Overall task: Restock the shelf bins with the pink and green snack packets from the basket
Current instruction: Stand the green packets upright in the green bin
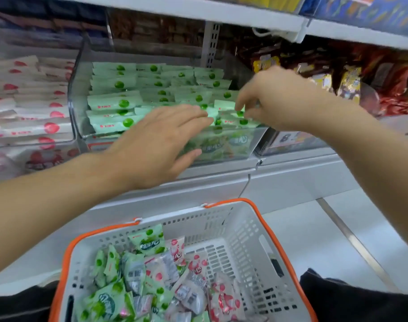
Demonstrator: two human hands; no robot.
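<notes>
The left hand (162, 142) reaches flat over the front of the clear bin (78, 94), its fingers straight and close together, tips resting on or just above the green packets (116, 102) at the bin's front edge; the thumb points along the bin's front wall. The right hand (271, 98) hangs over the bin's right front corner with its fingers curled downward, tips meeting at a green packet there, though whether they truly pinch it cannot be told. Rows of green packets fill this bin; pink packets (36, 112) fill the neighbouring bin on the left. Below, the white basket (249, 231) with orange rim holds a loose mix of green and pink packets.
</notes>
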